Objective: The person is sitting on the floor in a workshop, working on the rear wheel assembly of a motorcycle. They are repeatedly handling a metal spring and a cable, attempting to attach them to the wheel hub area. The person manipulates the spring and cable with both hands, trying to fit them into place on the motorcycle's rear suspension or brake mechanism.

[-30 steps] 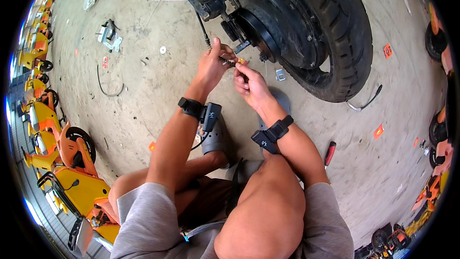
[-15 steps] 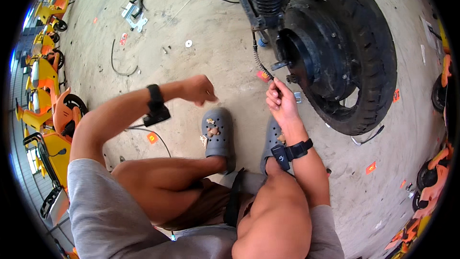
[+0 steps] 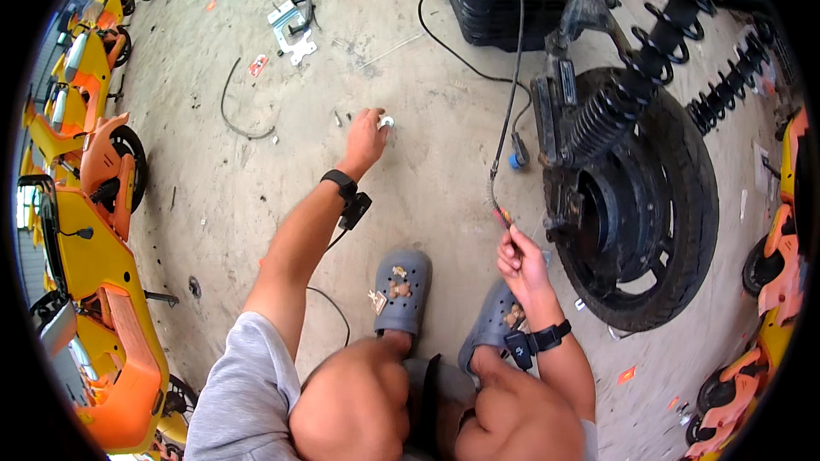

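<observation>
My left hand (image 3: 366, 138) is down at the ground, its thumb and fingertips closed about a round metal washer (image 3: 387, 122). Whether the washer is off the ground, I cannot tell. Small bolts (image 3: 338, 119) lie just left of that hand. With fingers and thumb pressed together, my right hand (image 3: 523, 260) pinches the lower end of a black cable (image 3: 499, 154) that has a spring-like sleeve near its end. This cable runs down from above, left of a black wheel (image 3: 636, 222) with a thick tyre. The pinched tip is mostly hidden by my fingers.
A shock absorber (image 3: 636, 90) rises above the wheel. Behind stands a black ribbed box (image 3: 495, 4), with a blue-ended connector (image 3: 518, 159) hanging nearby. A metal bracket (image 3: 295, 34) and a loose cable piece (image 3: 226, 102) lie farther left. Yellow-orange scooters (image 3: 107, 290) line both sides.
My left hand has reached forward and down from above my shoe to the washer. My right hand keeps the cable end pinched. The view has shifted, with more of the wheel's suspension showing.
</observation>
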A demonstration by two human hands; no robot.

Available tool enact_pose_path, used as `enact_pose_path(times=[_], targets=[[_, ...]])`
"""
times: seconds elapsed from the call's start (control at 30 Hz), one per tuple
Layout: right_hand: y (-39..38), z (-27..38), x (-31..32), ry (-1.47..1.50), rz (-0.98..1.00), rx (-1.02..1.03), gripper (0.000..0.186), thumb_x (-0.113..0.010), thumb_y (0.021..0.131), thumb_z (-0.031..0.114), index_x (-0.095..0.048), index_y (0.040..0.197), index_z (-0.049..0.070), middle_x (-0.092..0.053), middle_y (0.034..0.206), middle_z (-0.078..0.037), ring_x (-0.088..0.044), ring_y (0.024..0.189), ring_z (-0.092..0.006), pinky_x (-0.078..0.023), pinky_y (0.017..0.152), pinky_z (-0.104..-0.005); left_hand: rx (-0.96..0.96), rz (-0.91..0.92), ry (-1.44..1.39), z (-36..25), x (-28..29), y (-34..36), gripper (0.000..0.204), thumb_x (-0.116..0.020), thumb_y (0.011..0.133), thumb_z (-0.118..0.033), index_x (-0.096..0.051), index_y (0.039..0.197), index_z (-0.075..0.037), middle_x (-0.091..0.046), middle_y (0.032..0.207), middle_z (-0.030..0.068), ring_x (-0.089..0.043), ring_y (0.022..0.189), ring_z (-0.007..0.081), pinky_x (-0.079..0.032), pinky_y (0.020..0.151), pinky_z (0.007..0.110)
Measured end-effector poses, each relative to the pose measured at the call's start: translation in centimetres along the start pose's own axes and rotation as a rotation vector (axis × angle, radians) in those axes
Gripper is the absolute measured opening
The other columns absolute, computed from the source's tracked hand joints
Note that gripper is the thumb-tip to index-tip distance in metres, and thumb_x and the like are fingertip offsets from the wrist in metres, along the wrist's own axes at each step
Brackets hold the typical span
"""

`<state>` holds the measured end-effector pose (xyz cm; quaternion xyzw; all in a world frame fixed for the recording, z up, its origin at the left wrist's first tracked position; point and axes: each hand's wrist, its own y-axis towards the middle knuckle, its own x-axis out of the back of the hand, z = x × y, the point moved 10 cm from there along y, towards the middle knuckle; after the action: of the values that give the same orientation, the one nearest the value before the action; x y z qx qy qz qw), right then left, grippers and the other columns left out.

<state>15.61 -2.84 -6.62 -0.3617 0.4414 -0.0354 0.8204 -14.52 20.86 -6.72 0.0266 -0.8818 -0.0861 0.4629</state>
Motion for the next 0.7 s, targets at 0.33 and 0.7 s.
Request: enact_pose_path(times=[0.33, 0.7], targets=[[-0.1, 1.3, 2.4, -0.096, -0.065, 0.012, 0.028, -0.049, 0.100, 0.024, -0.058, 0.084, 0.003, -0.048, 0.064, 0.001, -0.035, 0.047, -0.0040, -0.025, 0.041, -0.0198, 0.175, 0.372, 0.087, 3.1, -4.8, 3.7, 0.035, -0.082, 0.067, -0.018, -0.064, 0.090, 0.000, -0.066, 0.087, 0.0160, -0.062, 0.085, 0.0331, -0.051, 0.074, 0.040], [0.5, 0.3, 1.6, -0.067, -0.077, 0.021, 0.029, -0.048, 0.101, 0.024, -0.060, 0.084, 0.003, -0.049, 0.064, 0.000, -0.035, 0.047, -0.0050, -0.026, 0.042, -0.0206, 0.370, 0.462, -0.786, -3.0, -4.5, -7.6, 0.011, -0.069, 0.084, -0.006, -0.071, 0.092, 0.001, -0.069, 0.075, 0.0059, -0.065, 0.064, 0.0103, -0.054, 0.060, 0.026]])
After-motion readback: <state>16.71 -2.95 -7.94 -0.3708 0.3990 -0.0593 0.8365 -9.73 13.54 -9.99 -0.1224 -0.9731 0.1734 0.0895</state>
